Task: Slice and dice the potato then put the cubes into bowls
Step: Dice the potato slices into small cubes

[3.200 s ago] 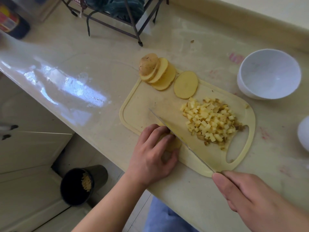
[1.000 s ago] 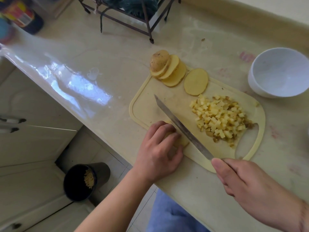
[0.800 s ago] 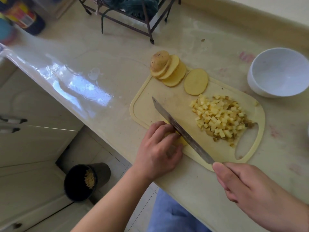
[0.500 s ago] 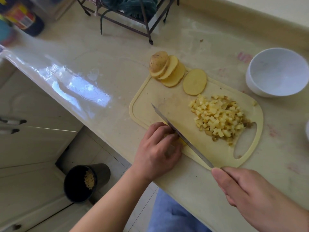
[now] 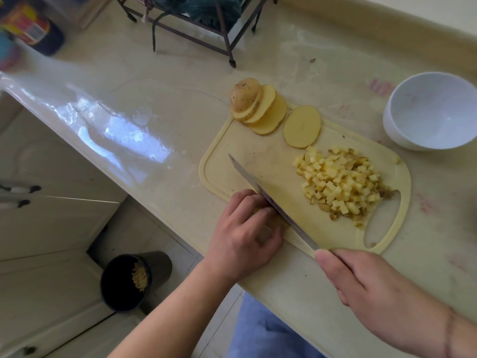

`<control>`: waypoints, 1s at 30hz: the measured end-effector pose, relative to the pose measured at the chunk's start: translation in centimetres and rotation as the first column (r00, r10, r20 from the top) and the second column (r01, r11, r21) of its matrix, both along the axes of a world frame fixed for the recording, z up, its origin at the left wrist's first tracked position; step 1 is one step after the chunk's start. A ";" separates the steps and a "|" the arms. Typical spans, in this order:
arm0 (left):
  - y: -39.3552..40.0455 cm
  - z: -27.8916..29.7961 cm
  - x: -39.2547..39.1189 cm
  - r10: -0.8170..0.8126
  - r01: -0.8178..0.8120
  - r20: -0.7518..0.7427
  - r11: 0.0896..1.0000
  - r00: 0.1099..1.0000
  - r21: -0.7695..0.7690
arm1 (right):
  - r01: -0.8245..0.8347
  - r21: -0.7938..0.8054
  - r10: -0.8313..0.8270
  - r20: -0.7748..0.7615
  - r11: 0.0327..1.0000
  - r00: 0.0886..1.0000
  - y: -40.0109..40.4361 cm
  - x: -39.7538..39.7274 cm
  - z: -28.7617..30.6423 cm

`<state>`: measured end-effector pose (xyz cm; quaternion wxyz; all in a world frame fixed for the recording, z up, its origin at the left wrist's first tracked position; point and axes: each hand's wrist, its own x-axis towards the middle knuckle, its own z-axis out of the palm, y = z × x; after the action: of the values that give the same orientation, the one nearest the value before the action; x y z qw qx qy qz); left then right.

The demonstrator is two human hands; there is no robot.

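Mid-dicing: left hand (image 5: 241, 232) fingers curled over a potato piece (image 5: 280, 221) (mostly hidden), right hand (image 5: 361, 277) gripping the knife (image 5: 271, 200) beside them, diced cubes (image 5: 338, 183) beyond the blade; next, another downward cut clear of fingertips.

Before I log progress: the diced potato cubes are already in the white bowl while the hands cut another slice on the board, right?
Not quite. The head view shows the potato cubes heaped on the cutting board; the white bowl shows nothing inside. The hands are cutting a slice on the board.
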<state>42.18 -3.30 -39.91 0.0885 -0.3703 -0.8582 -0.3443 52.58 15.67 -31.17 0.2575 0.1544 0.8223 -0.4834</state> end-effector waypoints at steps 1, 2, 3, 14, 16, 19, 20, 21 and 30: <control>0.0 0.0 0.0 0.001 -0.001 -0.003 1.000 1.000 -0.001 | -0.002 0.004 0.002 -0.016 1.000 1.000 -0.1 -0.2 -0.2; 0.0 0.0 0.0 0.002 -0.002 -0.006 1.000 1.000 -0.002 | -0.003 0.007 0.004 -0.031 1.000 1.000 -0.1 -0.4 -0.3; 0.0 0.0 0.0 0.003 -0.003 -0.009 1.000 1.000 -0.003 | -0.002 0.007 0.002 -0.043 1.000 0.999 0.0 -0.5 -0.4; -0.6 -0.3 0.4 0.005 -0.005 0.000 1.000 1.000 -0.018 | -0.018 0.058 0.024 -0.116 0.998 0.993 0.6 -0.3 -0.4; -0.7 -0.4 0.6 0.001 -0.001 0.000 1.000 1.000 -0.015 | -0.025 0.076 0.034 -0.119 0.997 0.992 0.4 -0.2 -0.3; -0.7 -0.5 0.8 0.010 -0.010 -0.015 1.000 1.000 -0.014 | -0.012 0.073 0.020 -0.099 0.997 0.995 0.4 -0.3 -0.4; -0.7 -0.5 0.7 0.018 -0.018 -0.019 1.000 1.000 -0.013 | -0.006 0.058 0.011 -0.082 0.998 0.997 0.4 -0.4 -0.3; -0.6 -0.5 0.7 0.027 -0.027 -0.023 1.000 0.999 -0.012 | 0.007 0.038 -0.004 -0.061 0.999 0.998 0.6 -0.6 -0.2; -0.3 -0.4 0.5 0.060 -0.060 -0.027 0.998 0.998 -0.014 | 0.063 -0.113 -0.048 0.138 0.992 0.989 0.7 -2.2 1.5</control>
<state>42.66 -3.56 -40.32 0.1074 -0.3494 -0.8703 -0.3302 50.42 16.36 -29.65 0.3074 0.1943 0.7687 -0.5261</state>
